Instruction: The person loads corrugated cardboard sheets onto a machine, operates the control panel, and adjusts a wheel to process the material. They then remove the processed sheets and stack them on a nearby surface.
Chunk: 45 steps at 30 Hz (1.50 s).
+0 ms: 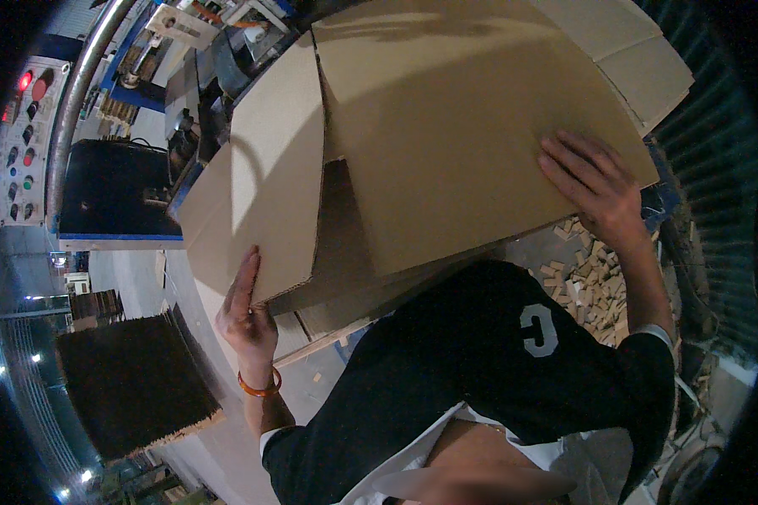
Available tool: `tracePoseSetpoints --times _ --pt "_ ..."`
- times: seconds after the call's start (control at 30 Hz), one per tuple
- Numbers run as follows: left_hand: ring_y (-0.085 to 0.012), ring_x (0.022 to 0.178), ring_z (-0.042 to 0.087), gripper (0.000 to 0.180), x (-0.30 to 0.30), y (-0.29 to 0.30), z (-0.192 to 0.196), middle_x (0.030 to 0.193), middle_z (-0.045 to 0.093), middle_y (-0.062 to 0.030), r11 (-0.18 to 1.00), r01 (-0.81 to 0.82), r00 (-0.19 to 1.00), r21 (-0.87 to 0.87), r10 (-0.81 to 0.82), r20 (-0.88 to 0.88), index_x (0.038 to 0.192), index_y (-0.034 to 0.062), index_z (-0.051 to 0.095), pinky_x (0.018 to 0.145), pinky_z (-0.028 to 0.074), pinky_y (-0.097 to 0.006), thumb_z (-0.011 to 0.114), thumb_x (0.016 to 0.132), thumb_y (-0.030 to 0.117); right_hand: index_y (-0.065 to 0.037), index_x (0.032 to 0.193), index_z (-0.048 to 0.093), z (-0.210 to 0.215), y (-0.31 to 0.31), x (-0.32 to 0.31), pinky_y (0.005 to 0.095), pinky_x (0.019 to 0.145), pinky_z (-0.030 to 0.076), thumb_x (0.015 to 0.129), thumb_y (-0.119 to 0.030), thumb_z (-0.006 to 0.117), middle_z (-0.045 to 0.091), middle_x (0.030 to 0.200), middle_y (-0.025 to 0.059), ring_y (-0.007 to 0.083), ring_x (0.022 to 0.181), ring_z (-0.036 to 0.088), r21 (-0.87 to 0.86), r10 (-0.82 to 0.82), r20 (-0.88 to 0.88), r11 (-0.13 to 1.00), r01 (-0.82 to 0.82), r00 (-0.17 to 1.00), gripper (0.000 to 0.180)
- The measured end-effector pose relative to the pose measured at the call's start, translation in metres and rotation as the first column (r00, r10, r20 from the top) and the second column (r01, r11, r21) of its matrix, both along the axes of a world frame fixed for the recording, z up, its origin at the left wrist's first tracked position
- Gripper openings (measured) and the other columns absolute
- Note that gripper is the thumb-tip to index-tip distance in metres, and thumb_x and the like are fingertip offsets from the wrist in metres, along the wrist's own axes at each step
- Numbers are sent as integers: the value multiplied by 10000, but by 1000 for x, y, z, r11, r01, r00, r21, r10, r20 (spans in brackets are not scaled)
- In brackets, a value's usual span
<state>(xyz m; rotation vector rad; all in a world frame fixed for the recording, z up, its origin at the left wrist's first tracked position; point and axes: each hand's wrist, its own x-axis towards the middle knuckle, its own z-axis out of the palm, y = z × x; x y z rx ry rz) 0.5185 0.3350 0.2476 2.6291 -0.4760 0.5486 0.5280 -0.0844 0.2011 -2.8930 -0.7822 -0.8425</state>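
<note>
A large brown cardboard box blank (472, 143) lies in front of me, with slots cut between its panels. At its left end, my left hand (248, 320) is closed around the near corner of a flap (278, 177), one finger stretched along its surface. My right hand (594, 181) rests on the wide panel near its right edge, palm down, with the fingers flat and slightly apart. More cardboard shows beneath the near edge, through the gap beside the flap. An orange-red bangle (259, 383) circles my left wrist.
A control panel (25, 143) with buttons and a lit red lamp stands far left, beside a bent metal pipe (80, 93). Machinery (202, 101) adjoins the blank's far left side. A dark stack of sheets (135, 383) sits lower left. Small cardboard offcuts (594, 286) lie heaped at right.
</note>
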Motion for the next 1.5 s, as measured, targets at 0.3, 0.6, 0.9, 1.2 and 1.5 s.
tracePoseSetpoints --times 0.3,0.6,0.9,1.2,1.5 --pt "-282 1017 574 278 2 7 5 1085 599 -133 999 -30 999 -34 31 25 1101 9 569 888 429 -346 453 858 78 -165 1121 556 -9 -5 -2 374 899 426 628 -58 565 506 1224 -11 207 1098 490 -21 14 -42 1000 -15 999 505" --pt "-268 1002 582 322 4 15 4 1069 606 -131 1000 -2 996 -15 4 84 1099 10 572 860 443 -334 449 907 238 -116 1093 571 -7 -3 -1 407 926 404 629 -32 565 527 1190 30 238 1103 485 29 43 -113 999 -40 993 472" --pt "-133 786 569 207 -4 54 -2 911 637 -86 833 -427 888 -352 460 13 961 -11 606 740 448 -258 506 894 158 -140 1118 556 -13 -9 1 416 949 375 655 -79 594 513 1207 16 230 1111 475 11 47 -161 999 -45 986 468" --pt "-297 989 575 266 -14 58 -44 1085 579 -187 979 -194 966 -64 202 161 1107 -21 546 828 454 -332 474 876 87 -154 1133 539 -22 2 13 426 954 358 699 -276 604 500 1221 30 238 1128 456 -106 129 -200 983 -152 971 456" --pt "-317 1128 479 387 35 54 -47 1250 471 -160 1000 24 991 18 -26 132 1195 35 499 946 381 -366 416 818 1 -113 1148 521 -23 18 101 401 941 374 688 -496 577 500 1208 56 265 1131 439 -106 245 -220 956 -273 944 602"
